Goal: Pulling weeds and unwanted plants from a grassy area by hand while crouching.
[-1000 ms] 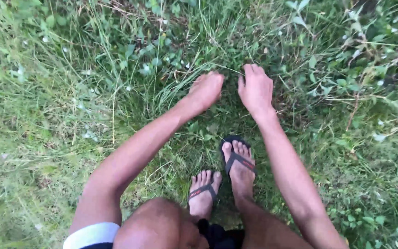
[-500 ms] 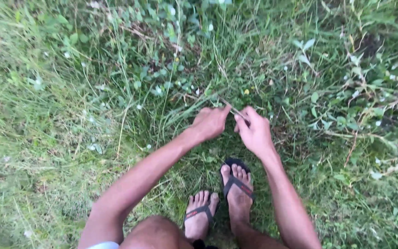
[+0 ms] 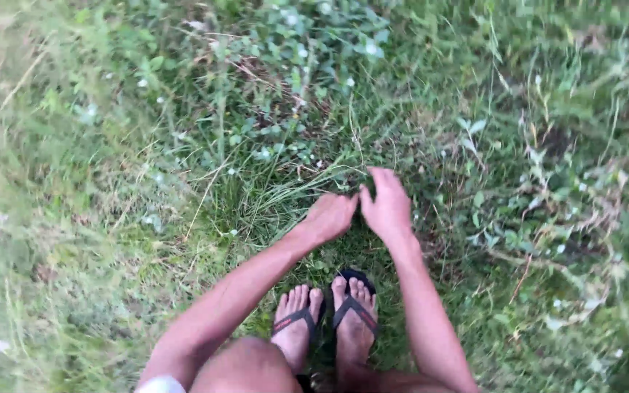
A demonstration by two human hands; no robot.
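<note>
My left hand (image 3: pixel 329 217) and my right hand (image 3: pixel 386 205) reach down side by side into a tuft of long grass blades (image 3: pixel 285 195), just ahead of my feet. The left hand's fingers are curled closed around blades at the tuft's base. The right hand's thumb nearly touches the left hand, and its bent fingers press into the grass. Motion blur hides whether the right hand grips any blades.
My feet in dark flip-flops (image 3: pixel 354 309) stand close together on the grass below the hands. Leafy weeds with small white flowers (image 3: pixel 300 58) grow just beyond the tuft. Dry stems and broad-leaved plants (image 3: pixel 547 218) cover the ground to the right.
The view has shifted, so hands and feet sit nearer the frame's centre. Both hands, flat and apart a second ago, have come together and curled into the grass. My feet have drawn closer together.
</note>
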